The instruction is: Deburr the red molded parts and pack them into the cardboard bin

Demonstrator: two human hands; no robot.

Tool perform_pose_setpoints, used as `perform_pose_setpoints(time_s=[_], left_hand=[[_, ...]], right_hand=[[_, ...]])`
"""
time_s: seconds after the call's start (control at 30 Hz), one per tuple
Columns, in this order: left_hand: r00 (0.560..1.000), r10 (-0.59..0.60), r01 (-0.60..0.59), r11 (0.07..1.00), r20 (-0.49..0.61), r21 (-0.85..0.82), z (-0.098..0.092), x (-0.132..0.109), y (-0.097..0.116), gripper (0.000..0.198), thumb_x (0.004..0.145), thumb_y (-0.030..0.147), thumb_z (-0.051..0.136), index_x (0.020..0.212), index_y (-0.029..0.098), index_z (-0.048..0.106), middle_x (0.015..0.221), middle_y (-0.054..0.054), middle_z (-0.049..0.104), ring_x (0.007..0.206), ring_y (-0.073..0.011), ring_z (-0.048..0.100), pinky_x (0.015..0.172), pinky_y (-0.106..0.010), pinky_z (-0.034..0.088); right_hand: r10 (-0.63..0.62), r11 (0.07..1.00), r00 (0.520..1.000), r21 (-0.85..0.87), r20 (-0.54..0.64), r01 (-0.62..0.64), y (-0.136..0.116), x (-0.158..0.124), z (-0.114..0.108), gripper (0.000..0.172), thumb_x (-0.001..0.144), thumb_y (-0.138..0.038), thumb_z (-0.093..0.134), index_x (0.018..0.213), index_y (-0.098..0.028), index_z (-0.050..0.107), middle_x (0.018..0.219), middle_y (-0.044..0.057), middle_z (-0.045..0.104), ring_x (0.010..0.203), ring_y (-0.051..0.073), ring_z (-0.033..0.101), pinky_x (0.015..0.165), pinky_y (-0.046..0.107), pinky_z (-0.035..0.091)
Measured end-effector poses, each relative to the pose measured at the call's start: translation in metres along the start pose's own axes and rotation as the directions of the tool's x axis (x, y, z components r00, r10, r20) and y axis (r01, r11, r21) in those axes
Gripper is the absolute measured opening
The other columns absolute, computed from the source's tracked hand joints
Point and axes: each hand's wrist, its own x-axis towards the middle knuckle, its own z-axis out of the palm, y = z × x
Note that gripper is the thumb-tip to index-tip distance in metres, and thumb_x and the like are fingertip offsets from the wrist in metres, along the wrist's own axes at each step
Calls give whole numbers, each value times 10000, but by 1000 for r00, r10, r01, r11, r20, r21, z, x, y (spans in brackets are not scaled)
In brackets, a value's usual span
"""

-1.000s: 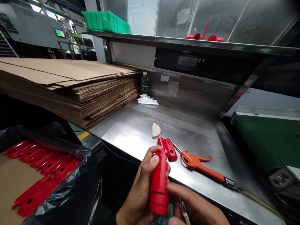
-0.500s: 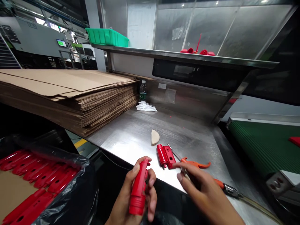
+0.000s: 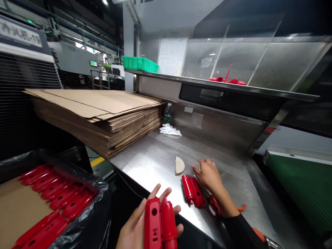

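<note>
Red part [image 3: 153,223] is loosely gripped in left hand [image 3: 135,226], presumably so its face shows; state of right hand [image 3: 209,175] can't be told.

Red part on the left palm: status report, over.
Left hand: open, red part on palm. Right hand: near pale half-round piece, grasp unclear. Orange air gun: partly hidden.

Stainless-steel counter [image 3: 145,160] below metal shelf [image 3: 192,80]; panelled wall [image 3: 287,65] behind; green conveyor belt [image 3: 293,197] right; yellow floor stripe [image 3: 97,161] left; ceiling lamp [image 3: 104,2] lit
</note>
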Motion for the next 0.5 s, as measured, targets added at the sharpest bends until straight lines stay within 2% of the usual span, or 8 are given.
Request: perform_pose_setpoints(time_s=[0.07, 0.13, 0.23, 0.3, 0.4, 0.47, 0.5], left_hand=[[999, -24, 23, 999, 26, 46, 1, -1, 0, 558, 973, 437, 465, 1466, 179, 433, 1406, -208, 586, 986, -360, 707, 894, -551, 520], [1000, 8, -11, 987, 19, 161, 3, -2, 1, 657, 956, 571, 402, 1402, 103, 521, 1239, -231, 686, 851, -315, 722, 860, -470, 521], [993, 113, -116, 940, 28, 322, 6, -4, 2, 716, 948, 626, 330, 1251, 64, 652, 1086, -222, 739, 827, -308, 716, 831, -428, 524], [982, 179, -187, 908, 55, 375, 5, -5, 6, 670, 953, 607, 346, 1182, 84, 697, 1037, -202, 755, 855, -314, 716, 828, -425, 532], [963, 251, -271, 868, 102, 416, -1, -4, 14, 616, 937, 605, 407, 1155, 120, 718, 994, -174, 770, 873, -326, 723, 833, -429, 539], [959, 267, -279, 838, 95, 470, -8, -3, 19, 621, 922, 617, 436, 1175, 121, 712, 974, -169, 774, 857, -329, 724, 786, -412, 552], [961, 269, -264, 821, 65, 506, -13, -2, 20, 615, 917, 615, 455, 1194, 127, 705, 968, -165, 777, 859, -328, 722, 760, -399, 557]], right_hand=[[-45, 999, 998, -27, 39, 46, -27, 1, 0, 400, 947, -535, 526, 1033, -161, 640, 1082, 77, 648, 1034, 211, 614, 917, 444, 511], [-72, 997, 996, -36, 49, 73, -53, 3, -1, 386, 920, -534, 576, 939, -156, 650, 1031, 63, 662, 1017, 208, 621, 919, 442, 508], [-86, 996, 995, 8, -46, 87, -81, 3, -4, 312, 933, -442, 594, 1013, -144, 636, 1036, 53, 658, 1017, 208, 628, 911, 441, 518], [-119, 988, 985, 83, -123, 129, -89, -8, -7, 278, 981, -389, 523, 1063, -139, 610, 952, 31, 661, 913, 178, 655, 837, 393, 545], [-180, 943, 959, 240, -220, 232, -91, -49, -10, 300, 1031, -403, 374, 1074, -164, 551, 773, -6, 669, 682, 156, 671, 634, 298, 541], [-167, 893, 936, 354, -309, 276, -89, -92, -6, 318, 1021, -473, 348, 1116, -205, 488, 789, 1, 711, 641, 168, 691, 549, 264, 531], [-126, 872, 927, 406, -354, 274, -89, -116, -3, 331, 1008, -499, 369, 1145, -212, 461, 847, 23, 732, 670, 166, 709, 556, 244, 546]])
